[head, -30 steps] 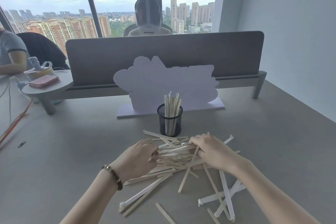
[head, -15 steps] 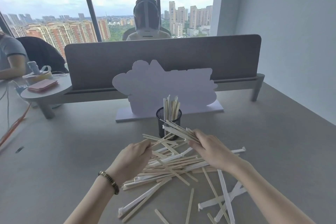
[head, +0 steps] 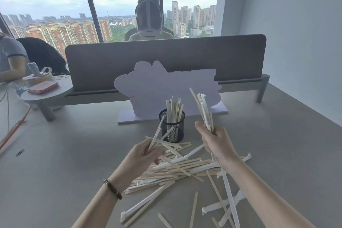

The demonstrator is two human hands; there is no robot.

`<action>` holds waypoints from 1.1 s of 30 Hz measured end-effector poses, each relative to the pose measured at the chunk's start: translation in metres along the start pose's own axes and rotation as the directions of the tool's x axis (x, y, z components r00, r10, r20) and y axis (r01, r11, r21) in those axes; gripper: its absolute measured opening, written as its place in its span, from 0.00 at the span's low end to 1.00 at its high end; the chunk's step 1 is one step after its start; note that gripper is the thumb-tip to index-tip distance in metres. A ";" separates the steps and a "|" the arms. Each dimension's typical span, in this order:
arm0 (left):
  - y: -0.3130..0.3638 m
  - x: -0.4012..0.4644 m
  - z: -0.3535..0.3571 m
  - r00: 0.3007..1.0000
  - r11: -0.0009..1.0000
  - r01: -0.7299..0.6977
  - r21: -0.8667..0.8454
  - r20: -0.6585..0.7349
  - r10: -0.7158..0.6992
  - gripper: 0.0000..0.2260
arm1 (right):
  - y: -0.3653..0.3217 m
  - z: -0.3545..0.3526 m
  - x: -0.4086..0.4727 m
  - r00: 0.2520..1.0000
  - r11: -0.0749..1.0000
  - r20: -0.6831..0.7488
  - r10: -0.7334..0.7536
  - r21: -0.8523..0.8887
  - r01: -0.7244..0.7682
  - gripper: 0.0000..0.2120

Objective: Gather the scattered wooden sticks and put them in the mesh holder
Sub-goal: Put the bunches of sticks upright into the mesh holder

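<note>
Sticks (head: 177, 166) lie scattered in a loose heap on the grey table (head: 74, 163), just in front of the black mesh holder (head: 172, 126), which stands upright with several sticks in it. Right of the holder, the right hand (head: 216, 142) is raised, its fingers curled tight round an upright bundle (head: 202, 109). Left of the holder and in front of it, the left hand (head: 144, 155) pinches a few thin sticks (head: 157, 133) slanting toward the holder.

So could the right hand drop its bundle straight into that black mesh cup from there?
Probably yes: the right hand holds its bundle raised beside the mesh cup, nothing between, though sticks already stand inside.
</note>
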State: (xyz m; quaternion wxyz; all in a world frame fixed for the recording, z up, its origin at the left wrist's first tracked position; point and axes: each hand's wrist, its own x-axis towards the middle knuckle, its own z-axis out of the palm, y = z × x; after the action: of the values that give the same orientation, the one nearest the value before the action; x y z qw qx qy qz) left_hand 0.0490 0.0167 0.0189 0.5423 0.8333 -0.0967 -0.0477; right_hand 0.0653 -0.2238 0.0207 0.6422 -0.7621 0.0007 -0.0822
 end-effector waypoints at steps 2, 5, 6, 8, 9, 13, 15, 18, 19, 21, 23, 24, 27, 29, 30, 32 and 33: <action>0.005 -0.002 0.000 0.999 0.981 -0.007 -0.196 -0.051 -0.003 0.05 | -0.003 0.000 -0.002 1.000 1.000 0.016 -0.006 0.019 0.005 0.28; 0.004 0.001 0.000 0.988 0.946 -0.025 -0.323 -0.155 -0.027 0.04 | -0.005 0.001 -0.006 0.998 0.998 0.022 -0.061 -0.022 0.061 0.29; 0.003 0.003 0.002 0.980 0.939 -0.039 -0.342 -0.196 -0.031 0.05 | -0.006 0.001 -0.007 0.997 0.997 0.024 -0.069 -0.031 0.070 0.29; 0.005 0.004 0.007 0.959 0.916 -0.086 -0.391 -0.282 -0.030 0.08 | -0.006 0.003 -0.009 0.997 0.997 0.029 -0.073 -0.020 0.074 0.30; 0.007 0.005 0.009 0.948 0.904 -0.112 -0.414 -0.316 -0.027 0.10 | -0.006 0.003 -0.010 0.997 0.997 0.033 -0.075 -0.013 0.076 0.29; 0.008 0.007 0.016 0.923 0.894 -0.185 -0.408 -0.384 0.016 0.14 | -0.005 0.005 -0.013 0.996 0.996 0.034 -0.083 0.015 0.083 0.29; 0.010 0.006 0.019 0.919 0.892 -0.210 -0.400 -0.392 0.040 0.15 | -0.004 0.006 -0.014 0.996 0.996 0.017 -0.084 0.023 0.084 0.29; 0.014 0.005 0.023 0.912 0.907 -0.245 -0.342 -0.399 0.096 0.19 | 0.001 0.007 -0.016 0.996 0.995 -0.005 -0.091 0.035 0.092 0.27; 0.014 0.005 0.024 0.906 0.914 -0.261 -0.312 -0.405 0.121 0.21 | 0.003 0.007 -0.016 0.996 0.995 -0.010 -0.088 0.042 0.089 0.27; 0.015 0.006 0.024 0.894 0.926 -0.282 -0.249 -0.419 0.159 0.24 | 0.006 0.008 -0.016 0.996 0.994 -0.016 -0.085 0.065 0.086 0.24; 0.016 0.006 0.025 0.884 0.932 -0.297 -0.210 -0.429 0.185 0.25 | 0.008 0.009 -0.017 0.997 0.993 -0.016 -0.075 0.087 0.077 0.22; 0.016 0.005 0.026 0.883 0.932 -0.303 -0.201 -0.427 0.195 0.25 | 0.009 0.010 -0.017 0.997 0.993 -0.015 -0.073 0.090 0.074 0.20; 0.014 0.004 0.032 0.886 0.931 -0.301 -0.205 -0.422 0.194 0.28 | 0.012 0.013 -0.017 0.995 0.994 -0.018 -0.098 0.053 0.099 0.17; 0.011 0.003 0.036 0.884 0.934 -0.292 -0.205 -0.430 0.182 0.30 | 0.015 0.014 -0.016 0.992 0.992 -0.030 -0.123 0.021 0.124 0.15; 0.010 0.003 0.037 0.884 0.936 -0.290 -0.201 -0.432 0.181 0.30 | 0.016 0.014 -0.015 0.991 0.992 -0.036 -0.125 0.014 0.126 0.15; 0.005 0.003 0.040 0.885 0.941 -0.274 -0.198 -0.434 0.167 0.28 | 0.017 0.013 -0.014 0.992 0.993 -0.041 -0.118 0.014 0.118 0.15; 0.003 0.003 0.040 0.889 0.944 -0.257 -0.206 -0.434 0.147 0.26 | 0.017 0.013 -0.014 0.993 0.993 -0.042 -0.112 0.021 0.113 0.17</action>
State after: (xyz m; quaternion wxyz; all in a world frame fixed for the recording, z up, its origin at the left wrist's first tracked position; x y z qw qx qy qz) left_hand 0.0439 -0.0213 0.0055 0.6560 0.7319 -0.0597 0.1744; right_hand 0.0551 -0.2126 0.0000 0.6452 -0.7517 -0.0300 -0.1336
